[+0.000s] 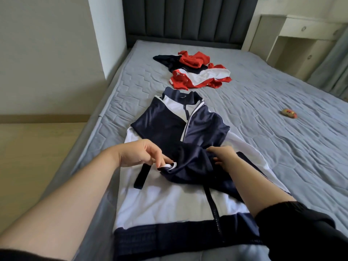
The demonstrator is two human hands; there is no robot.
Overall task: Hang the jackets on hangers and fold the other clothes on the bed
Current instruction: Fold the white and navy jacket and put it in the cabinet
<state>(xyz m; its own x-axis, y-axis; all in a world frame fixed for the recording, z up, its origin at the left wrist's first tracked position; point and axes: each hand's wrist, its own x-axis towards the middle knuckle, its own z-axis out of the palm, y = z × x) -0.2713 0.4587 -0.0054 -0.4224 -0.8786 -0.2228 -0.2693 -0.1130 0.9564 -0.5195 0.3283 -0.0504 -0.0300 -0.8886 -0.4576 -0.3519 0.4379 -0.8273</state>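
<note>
Two hands hold a bunched sleeve of the navy and white jacket (165, 202) on the bed (282, 157)

Both work over the middle of the jacket, which lies front-up along the near left part of the grey quilted mattress, collar towards the dark padded headboard (188, 19) and navy hem at the near edge. The left hand (143, 153) has its grip closed in a pinch on the white-edged cuff (170, 165) of the sleeve (192, 166), which is drawn across the jacket's chest. The right hand (225, 155) presses into the same navy fabric with curled fingers, its grip closed on the cloth. Farther up the bed, well apart from the jacket's collar, lies a loose pile of red, white and navy clothes (199, 72). A small orange and yellow object (289, 113) sits alone on the right of the mattress, and a white cabinet (305, 29) stands beside the headboard
</note>
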